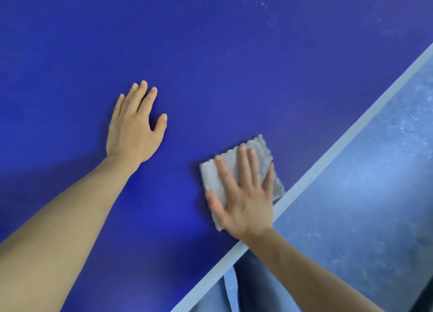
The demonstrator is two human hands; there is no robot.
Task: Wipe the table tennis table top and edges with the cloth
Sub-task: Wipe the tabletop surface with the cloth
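Right hand [246, 201] presses flat, fingers spread, on the grey folded cloth [236, 168], just inside the white edge line [346, 136] of the blue table top [210, 54]. Left hand [134, 126] rests flat, holding nothing.
Advice: keep even palm pressure, overlap strokes, sweep dust outward over the edge.
Table's side face hidden; pale specks far right unclear.

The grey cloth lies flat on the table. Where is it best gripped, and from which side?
Probably the far corner of the cloth, pinched from above, from the far side: it lies flat, and the right hand with straight fingers covers its near part, leaving that corner free.
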